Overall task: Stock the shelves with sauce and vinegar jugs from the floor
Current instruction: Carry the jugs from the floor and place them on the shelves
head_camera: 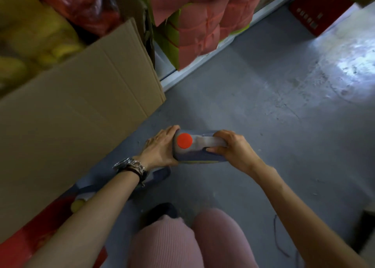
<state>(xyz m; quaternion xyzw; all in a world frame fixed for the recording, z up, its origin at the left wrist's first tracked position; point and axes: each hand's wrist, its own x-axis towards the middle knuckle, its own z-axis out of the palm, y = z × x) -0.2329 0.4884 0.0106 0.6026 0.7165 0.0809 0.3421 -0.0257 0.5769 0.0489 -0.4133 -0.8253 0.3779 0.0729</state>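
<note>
The grey floor [253,109] looks scuffed, with a bright shiny patch at 2 o'clock. Big brown cardboard [77,113] stands on it at 9 o'clock. A red crate [318,10] sits at 1 o'clock. A thin dark string [277,235] lies at 5 o'clock.

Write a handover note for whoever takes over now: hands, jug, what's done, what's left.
Left hand grips the jug at its red cap end. Right hand is curled round the handle.
The jug is low by the floor, beside the cardboard box; whether it is lifted is unclear.
Done: jug in both hands.
Left: set it on the shelf.
</note>
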